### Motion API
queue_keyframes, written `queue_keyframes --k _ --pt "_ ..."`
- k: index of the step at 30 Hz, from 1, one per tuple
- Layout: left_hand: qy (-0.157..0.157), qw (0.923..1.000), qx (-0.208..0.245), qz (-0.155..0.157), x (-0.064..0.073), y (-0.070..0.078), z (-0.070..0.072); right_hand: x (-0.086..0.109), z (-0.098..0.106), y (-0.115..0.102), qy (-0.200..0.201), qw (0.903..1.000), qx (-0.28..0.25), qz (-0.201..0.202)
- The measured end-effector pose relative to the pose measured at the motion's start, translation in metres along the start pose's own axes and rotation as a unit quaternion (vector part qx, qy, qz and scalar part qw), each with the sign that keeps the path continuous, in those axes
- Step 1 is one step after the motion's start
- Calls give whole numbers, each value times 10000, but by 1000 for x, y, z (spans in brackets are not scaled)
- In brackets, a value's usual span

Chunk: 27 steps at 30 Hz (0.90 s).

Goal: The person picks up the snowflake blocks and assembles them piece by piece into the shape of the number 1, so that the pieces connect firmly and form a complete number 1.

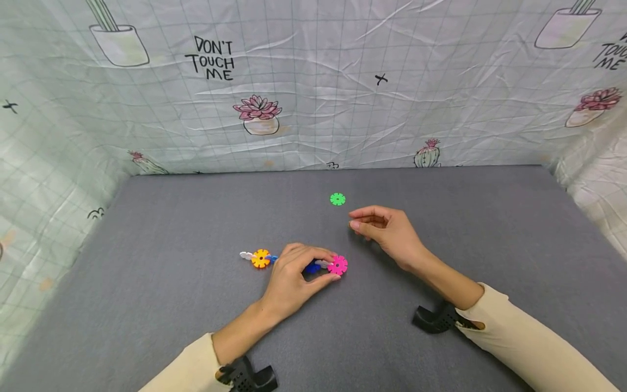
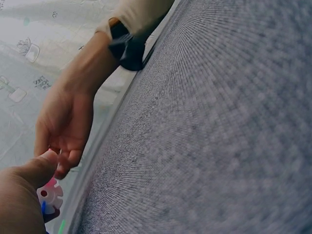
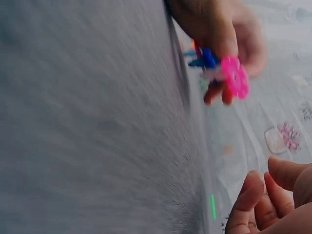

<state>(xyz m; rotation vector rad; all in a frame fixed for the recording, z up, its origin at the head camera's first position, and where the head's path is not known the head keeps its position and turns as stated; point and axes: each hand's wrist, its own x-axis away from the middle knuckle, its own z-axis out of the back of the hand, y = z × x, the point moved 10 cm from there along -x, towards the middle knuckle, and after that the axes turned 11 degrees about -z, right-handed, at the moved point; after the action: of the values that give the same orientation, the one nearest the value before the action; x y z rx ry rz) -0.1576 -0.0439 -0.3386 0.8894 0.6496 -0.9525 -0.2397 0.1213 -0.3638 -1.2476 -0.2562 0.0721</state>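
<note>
My left hand (image 1: 289, 279) holds a chain of interlocking snowflake discs, with its thumb and fingers pinching near the pink disc (image 1: 338, 265) at the right end. A yellow disc (image 1: 261, 258) and a white disc (image 1: 246, 255) show at the chain's left end. Blue discs (image 1: 312, 267) lie partly hidden behind the fingers. In the right wrist view the pink disc (image 3: 235, 78) sticks out past the left thumb. My right hand (image 1: 394, 234) hovers to the right of the chain, fingers loosely bent and nothing between them. Just beyond its fingertips lies a green disc (image 1: 337, 199).
A grey tabletop (image 1: 186, 218) carries the discs. Behind and beside it hangs a white patterned cloth (image 1: 318, 109) with printed plants and words. Black wrist mounts (image 1: 435, 318) sit by both sleeves.
</note>
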Motion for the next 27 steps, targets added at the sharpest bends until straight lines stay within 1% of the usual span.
queue_keyframes --k 6,11,17,22,27 --pt "-11 10000 -29 44 2 -1 0 -25 2 -7 339 9992 141 135" --pt "-8 10000 -33 59 1 -2 0 -41 4 -12 590 9976 311 206" --pt "-33 9999 -110 70 0 -2 0 -58 8 -8 856 9947 559 111" --pt "-58 9998 -153 80 -1 -1 0 -67 9 -2 916 9931 733 -92" --pt "-64 9998 -119 119 -1 -1 1 -74 5 -1 858 9912 1011 -62"
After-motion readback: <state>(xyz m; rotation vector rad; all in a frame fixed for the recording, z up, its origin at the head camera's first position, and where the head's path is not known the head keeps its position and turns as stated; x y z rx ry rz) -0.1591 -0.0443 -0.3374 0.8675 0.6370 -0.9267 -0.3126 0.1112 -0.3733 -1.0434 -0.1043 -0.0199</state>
